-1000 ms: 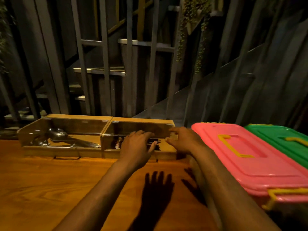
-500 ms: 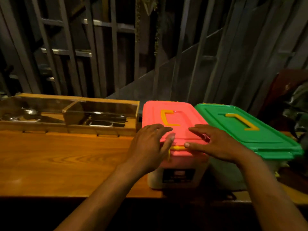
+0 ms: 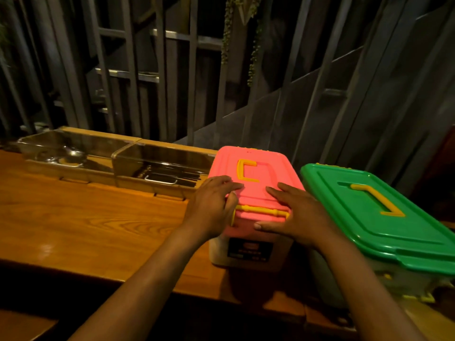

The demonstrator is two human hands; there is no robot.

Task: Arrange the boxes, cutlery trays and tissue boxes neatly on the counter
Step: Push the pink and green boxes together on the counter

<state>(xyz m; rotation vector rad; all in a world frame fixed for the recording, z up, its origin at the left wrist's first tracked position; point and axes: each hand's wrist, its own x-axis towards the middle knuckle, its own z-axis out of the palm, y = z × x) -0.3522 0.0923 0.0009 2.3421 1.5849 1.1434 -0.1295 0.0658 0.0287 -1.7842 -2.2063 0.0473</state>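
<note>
This looks like a restaurant or café service spot rather than a home. A long polished wooden table (image 3: 86,217) carries two wood-framed cutlery trays with clear covers at its far edge — the left tray (image 3: 71,153) holds metal spoons, the right tray (image 3: 162,168) dark utensils laid in a row. Just right of them stand two lidded plastic storage boxes, one with a pink lid (image 3: 256,173) and one with a green lid (image 3: 369,212), both with yellow handles. Behind the table runs a dark slatted partition (image 3: 147,70) with strands of trailing greenery (image 3: 253,45) hanging from above — decor under dim, warm lighting.
</note>
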